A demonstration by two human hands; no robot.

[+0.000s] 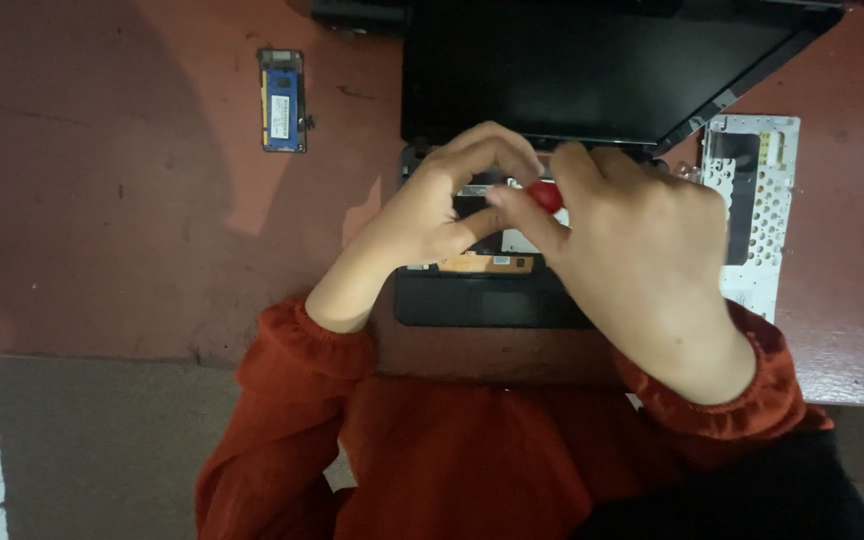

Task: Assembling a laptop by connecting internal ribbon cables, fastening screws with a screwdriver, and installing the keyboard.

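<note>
Your left hand [432, 205] comes in from the lower left, wrist bent, its fingers curled into an arch with the tips pointing toward your right hand. Your right hand [632, 255] comes in from the lower right, its back turned up to the camera and its fingers folded in a pinch. The fingertips of both hands meet, touching or nearly so. Rust-red sleeves with gathered cuffs cover both forearms to the wrists.

Open black laptop [497, 300] on a reddish-brown table [102, 200], keyboard removed, inner parts exposed. Left hand [442, 205] and right hand [642, 250] meet above it, the right hand gripping a red-handled tool [546, 195]. Blue memory module [282, 100] lies well left; white perforated panel [757, 210] just right of the laptop.
</note>
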